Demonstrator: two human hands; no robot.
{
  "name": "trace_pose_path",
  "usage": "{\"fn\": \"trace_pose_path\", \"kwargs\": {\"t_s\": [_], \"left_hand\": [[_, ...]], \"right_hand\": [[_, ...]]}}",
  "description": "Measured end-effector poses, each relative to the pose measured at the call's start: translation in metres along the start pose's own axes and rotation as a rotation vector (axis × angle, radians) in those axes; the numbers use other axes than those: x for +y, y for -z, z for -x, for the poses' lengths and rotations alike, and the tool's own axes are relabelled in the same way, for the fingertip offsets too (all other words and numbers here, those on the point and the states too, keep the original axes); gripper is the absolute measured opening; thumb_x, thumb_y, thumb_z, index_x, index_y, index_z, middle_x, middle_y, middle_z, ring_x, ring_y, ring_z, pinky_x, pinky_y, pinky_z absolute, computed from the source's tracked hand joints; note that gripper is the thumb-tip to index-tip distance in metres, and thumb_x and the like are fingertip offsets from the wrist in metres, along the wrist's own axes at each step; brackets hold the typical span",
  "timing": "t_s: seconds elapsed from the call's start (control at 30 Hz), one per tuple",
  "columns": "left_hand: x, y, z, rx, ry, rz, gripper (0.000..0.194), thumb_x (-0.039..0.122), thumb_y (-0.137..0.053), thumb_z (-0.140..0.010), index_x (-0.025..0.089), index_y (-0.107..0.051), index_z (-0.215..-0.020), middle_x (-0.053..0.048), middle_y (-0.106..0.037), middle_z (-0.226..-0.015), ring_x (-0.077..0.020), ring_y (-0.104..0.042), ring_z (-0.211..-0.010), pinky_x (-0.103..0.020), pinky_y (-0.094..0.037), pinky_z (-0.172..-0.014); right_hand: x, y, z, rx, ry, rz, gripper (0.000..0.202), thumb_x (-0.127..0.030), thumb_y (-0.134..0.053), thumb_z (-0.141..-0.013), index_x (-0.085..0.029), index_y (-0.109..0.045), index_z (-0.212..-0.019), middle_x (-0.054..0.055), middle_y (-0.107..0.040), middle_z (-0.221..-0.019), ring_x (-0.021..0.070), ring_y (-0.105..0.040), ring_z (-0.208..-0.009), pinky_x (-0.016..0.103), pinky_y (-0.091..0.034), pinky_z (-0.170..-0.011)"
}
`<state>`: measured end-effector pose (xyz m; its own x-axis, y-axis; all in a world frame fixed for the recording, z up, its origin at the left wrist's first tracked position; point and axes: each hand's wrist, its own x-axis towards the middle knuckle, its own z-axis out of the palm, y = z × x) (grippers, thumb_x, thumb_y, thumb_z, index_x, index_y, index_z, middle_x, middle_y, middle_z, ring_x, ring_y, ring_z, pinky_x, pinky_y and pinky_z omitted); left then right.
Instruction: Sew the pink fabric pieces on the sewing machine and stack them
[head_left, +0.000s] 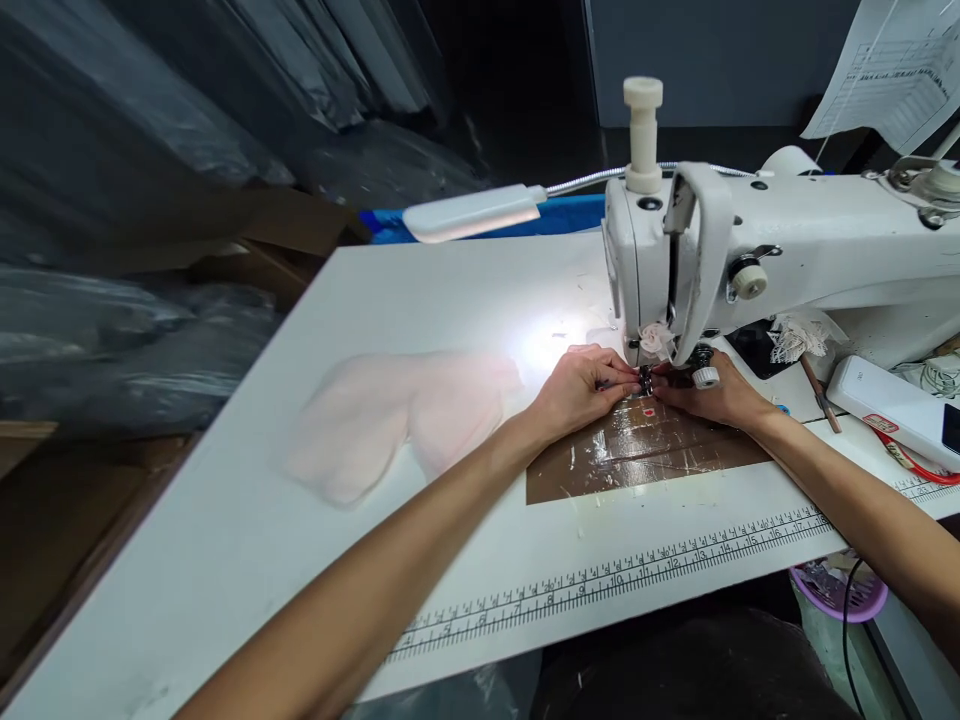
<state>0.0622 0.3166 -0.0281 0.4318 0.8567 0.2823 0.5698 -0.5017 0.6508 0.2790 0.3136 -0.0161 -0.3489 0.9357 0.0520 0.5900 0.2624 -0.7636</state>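
A white sewing machine [840, 225] stands on the right of the table, and both hands are at its presser foot [645, 380]. My left hand [585, 385] is left of the foot, thumb and fingers pressed together; what they pinch is hidden. From the other side my right hand [701, 390] reaches in beneath the machine head, its fingertips close to the foot and partly covered by a knob. Whatever is between those fingers cannot be made out. A soft, pale pink piece of fabric [397, 410], sheer and blurred, lies on the table left of my left hand.
Brown, scuffed sheet [600, 465] covers the white table [247, 480] before the needle. A printed ruler [600, 585] follows the front edge. At right are a white power bank [892, 405], red-handled scissors [911, 460] and lace [799, 335]. A lamp [472, 213] shines from behind.
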Motion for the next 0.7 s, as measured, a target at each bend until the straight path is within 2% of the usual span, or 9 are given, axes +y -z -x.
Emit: {"fn": "trace_pose_path", "kwargs": {"t_s": [0.1,0.2,0.3,0.37,0.43,0.5,0.6,0.7], "left_hand": [[0.005,-0.001,0.001,0.034,-0.091,-0.174,0.013,0.027,-0.065,-0.086,0.028,-0.078,-0.081,-0.001,-0.076,-0.09,-0.0189,-0.068,-0.085,-0.043,-0.053,-0.089],[0.008,0.005,0.002,0.143,-0.156,-0.349,0.011,0.027,-0.064,-0.084,0.026,-0.074,-0.079,-0.002,-0.073,-0.091,-0.0203,-0.065,-0.085,-0.045,-0.049,-0.091],[0.003,0.019,0.001,0.236,-0.04,-0.467,0.015,0.024,-0.056,-0.086,0.022,-0.071,-0.085,-0.007,-0.072,-0.092,-0.0238,-0.065,-0.089,-0.042,-0.049,-0.085],[-0.006,0.027,0.001,0.194,0.082,-0.525,0.021,0.023,-0.049,-0.089,0.02,-0.07,-0.09,-0.01,-0.073,-0.094,-0.0276,-0.066,-0.091,-0.045,-0.049,-0.084],[-0.014,0.033,0.001,0.117,0.136,-0.54,0.026,0.022,-0.045,-0.091,0.019,-0.071,-0.092,-0.012,-0.074,-0.102,-0.0295,-0.067,-0.095,-0.047,-0.05,-0.086],[-0.02,0.035,0.001,0.068,0.121,-0.523,0.028,0.022,-0.044,-0.091,0.019,-0.072,-0.095,-0.011,-0.074,-0.113,-0.0284,-0.067,-0.101,-0.046,-0.051,-0.091],[-0.024,0.042,0.002,0.058,0.098,-0.49,0.029,0.024,-0.047,-0.091,0.022,-0.072,-0.105,-0.006,-0.071,-0.125,-0.0246,-0.066,-0.114,-0.039,-0.053,-0.095],[-0.026,0.064,0.006,0.099,0.121,-0.474,0.029,0.03,-0.052,-0.091,0.021,-0.072,-0.11,-0.008,-0.07,-0.128,-0.0258,-0.065,-0.118,-0.038,-0.054,-0.097]], "right_hand": [[0.0,0.0,0.002,-0.016,0.026,0.013,0.022,-0.029,-0.074,-0.08,-0.018,-0.067,-0.098,0.007,-0.07,-0.092,0.0233,-0.065,-0.089,0.037,-0.054,-0.08],[0.001,0.003,0.002,0.041,0.097,0.047,0.023,-0.027,-0.075,-0.078,-0.017,-0.065,-0.096,0.008,-0.066,-0.103,0.0227,-0.063,-0.096,0.035,-0.053,-0.085],[0.0,0.011,0.002,0.114,0.134,0.113,0.027,-0.031,-0.076,-0.077,-0.014,-0.064,-0.095,0.012,-0.061,-0.11,0.0238,-0.061,-0.098,0.036,-0.052,-0.087],[0.0,0.02,0.006,0.09,0.147,0.183,0.021,-0.031,-0.071,-0.081,-0.014,-0.064,-0.091,0.012,-0.062,-0.102,0.0244,-0.06,-0.093,0.038,-0.051,-0.085],[0.002,0.03,0.013,0.038,0.198,0.264,0.014,-0.029,-0.064,-0.085,-0.016,-0.065,-0.091,0.011,-0.063,-0.096,0.0259,-0.06,-0.093,0.04,-0.05,-0.087],[0.006,0.036,0.025,0.018,0.268,0.325,0.015,-0.028,-0.059,-0.088,-0.018,-0.067,-0.096,0.012,-0.065,-0.098,0.0283,-0.06,-0.099,0.043,-0.05,-0.091],[0.019,0.039,0.045,0.05,0.356,0.325,0.025,-0.031,-0.055,-0.091,-0.02,-0.069,-0.109,0.012,-0.067,-0.104,0.0302,-0.061,-0.103,0.046,-0.052,-0.091],[0.034,0.037,0.059,0.086,0.4,0.287,0.03,-0.036,-0.052,-0.095,-0.021,-0.069,-0.114,0.012,-0.069,-0.105,0.0288,-0.064,-0.099,0.046,-0.055,-0.087]]}}
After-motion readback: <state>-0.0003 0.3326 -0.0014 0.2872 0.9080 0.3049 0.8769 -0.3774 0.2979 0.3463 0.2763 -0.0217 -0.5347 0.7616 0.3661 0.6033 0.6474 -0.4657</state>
